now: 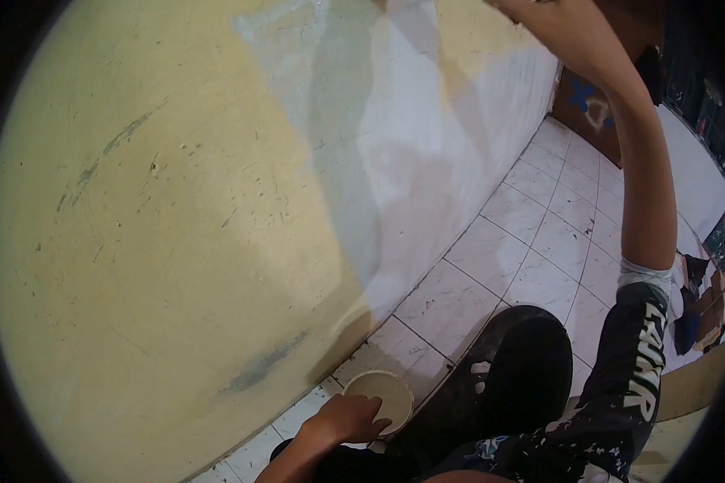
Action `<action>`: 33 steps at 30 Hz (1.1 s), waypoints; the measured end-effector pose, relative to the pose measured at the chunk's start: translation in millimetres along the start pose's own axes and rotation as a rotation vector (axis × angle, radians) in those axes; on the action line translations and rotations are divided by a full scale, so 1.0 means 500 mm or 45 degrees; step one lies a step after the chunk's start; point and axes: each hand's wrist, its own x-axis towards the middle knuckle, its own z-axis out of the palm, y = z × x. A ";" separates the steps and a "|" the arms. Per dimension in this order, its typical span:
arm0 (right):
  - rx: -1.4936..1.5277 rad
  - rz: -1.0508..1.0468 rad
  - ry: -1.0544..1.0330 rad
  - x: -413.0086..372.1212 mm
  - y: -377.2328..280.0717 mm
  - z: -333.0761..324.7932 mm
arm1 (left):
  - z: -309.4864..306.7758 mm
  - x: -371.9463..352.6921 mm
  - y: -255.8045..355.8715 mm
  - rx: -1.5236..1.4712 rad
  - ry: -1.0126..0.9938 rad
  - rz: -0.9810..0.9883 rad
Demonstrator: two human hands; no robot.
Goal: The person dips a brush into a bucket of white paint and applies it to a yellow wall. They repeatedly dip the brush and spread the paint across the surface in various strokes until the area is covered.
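Note:
My left hand (348, 419) grips the near rim of a round pale tub (388, 389), with the thumb side reaching over its opening. Something light-coloured covers the inside of the tub. High at the top edge, my right hand (568, 28) is raised beside the wall, its fingers curled and partly cut off by the frame. What it holds is out of view. The yellow wall (177, 241) carries a white and greyish painted patch (415, 161), with scuffs and chips to the left of it.
White tiles (532, 209) cover the floor along the wall's foot. My dark shoe (532, 346) stands close to the tub. At the far right lie cardboard scraps and dark items (697, 314). A brown panel with blue marks (584, 105) stands beyond.

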 end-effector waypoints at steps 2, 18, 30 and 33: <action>0.001 -0.050 0.175 -0.025 -0.009 0.025 | -0.007 -0.005 0.005 -0.006 -0.025 -0.014; 0.270 -0.016 -0.626 -0.449 0.269 0.414 | -0.010 -0.024 0.020 0.013 -0.004 -0.043; 0.093 -0.047 -0.360 -0.109 0.276 0.192 | -0.017 -0.010 0.030 0.024 -0.085 -0.097; -0.055 -0.173 -0.061 -0.033 0.259 0.113 | -0.018 -0.005 0.022 0.007 -0.069 -0.101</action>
